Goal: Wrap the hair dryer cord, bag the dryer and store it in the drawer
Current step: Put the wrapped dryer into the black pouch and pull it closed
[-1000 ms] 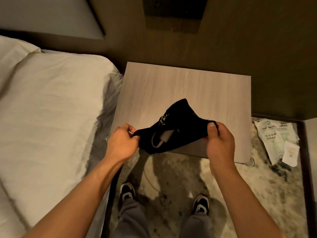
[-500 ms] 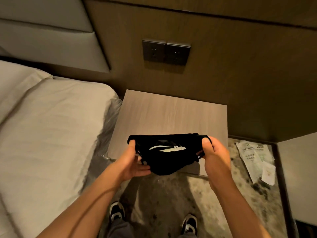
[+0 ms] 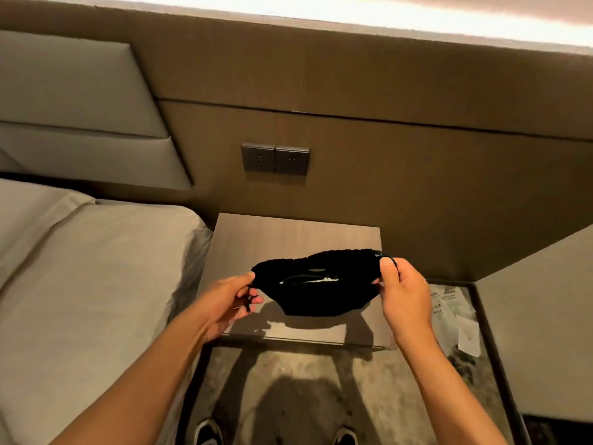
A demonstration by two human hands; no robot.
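Note:
A black drawstring bag (image 3: 321, 297) hangs in the air above the front of the wooden nightstand (image 3: 288, 239). My left hand (image 3: 224, 300) pinches its left end and the cord there. My right hand (image 3: 402, 297) grips the right end of the bag's mouth with a drawstring loop over the thumb. The mouth is stretched wide between both hands. A pale sliver of the hair dryer (image 3: 308, 279) shows inside the opening; the rest of it is hidden by the fabric. No drawer front is visible.
A bed with grey bedding (image 3: 80, 284) lies to the left, touching the nightstand. Two wall sockets (image 3: 275, 159) sit on the wood panel behind. Paper packets (image 3: 455, 313) lie on the floor at the right, beside a pale counter (image 3: 545, 332). My shoes (image 3: 208, 433) show below.
Both hands have raised the bag off the nightstand and pulled its mouth wider apart. The camera has tilted up, so more of the wall and sockets show.

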